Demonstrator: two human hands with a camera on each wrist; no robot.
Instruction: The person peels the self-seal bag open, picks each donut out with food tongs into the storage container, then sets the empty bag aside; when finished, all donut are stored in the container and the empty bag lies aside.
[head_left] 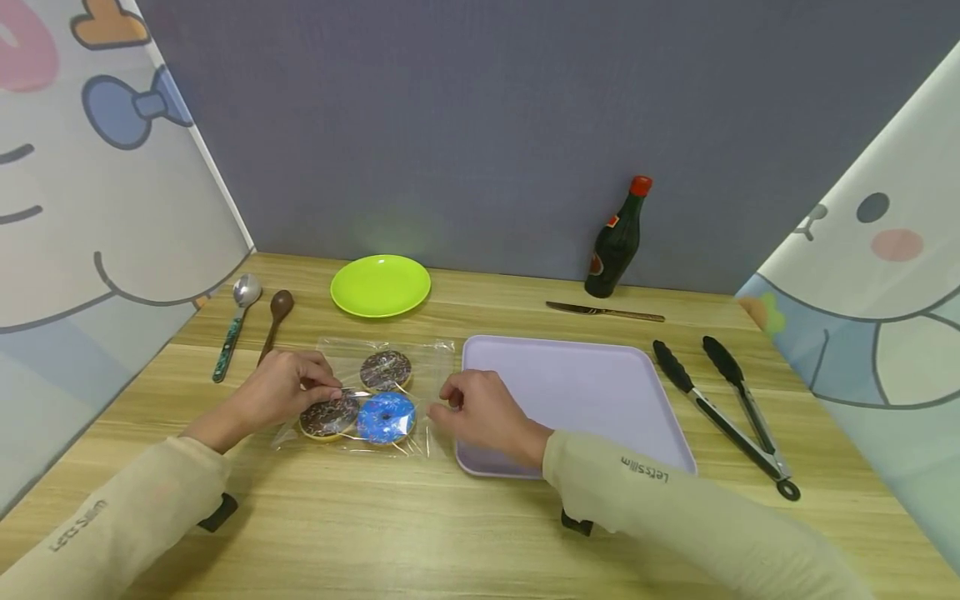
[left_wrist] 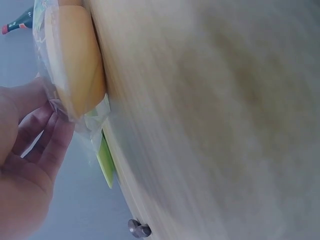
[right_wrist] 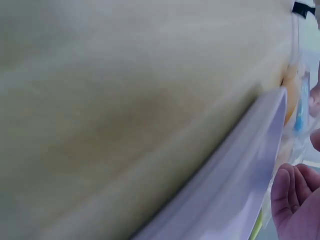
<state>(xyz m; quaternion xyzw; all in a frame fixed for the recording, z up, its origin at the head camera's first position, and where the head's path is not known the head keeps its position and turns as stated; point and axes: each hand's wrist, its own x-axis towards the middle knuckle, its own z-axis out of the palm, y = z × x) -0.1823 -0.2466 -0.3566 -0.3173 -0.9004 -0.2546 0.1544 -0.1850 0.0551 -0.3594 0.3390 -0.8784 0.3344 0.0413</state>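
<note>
A clear plastic bag (head_left: 431, 367) lies on the table with three toy donuts inside: two with dark sprinkled tops and a blue donut (head_left: 386, 417). My left hand (head_left: 288, 387) pinches the film at the bag's left side, over one dark donut (head_left: 322, 419). In the left wrist view, thumb and fingertips hold the film beside a donut's tan side (left_wrist: 82, 60). Close to the bag's right edge is my right hand (head_left: 483, 410), above the left side of the lilac tray (head_left: 577, 392). Its fingers are loosely bent, with a gap to the thumb in the right wrist view.
A green plate (head_left: 381, 286) sits behind the bag. To the left lie a metal spoon (head_left: 238, 321) and a brown spoon (head_left: 278, 317). Behind the tray are a knife (head_left: 603, 312) and a dark bottle (head_left: 618, 242); spread tongs (head_left: 731, 417) lie at its right.
</note>
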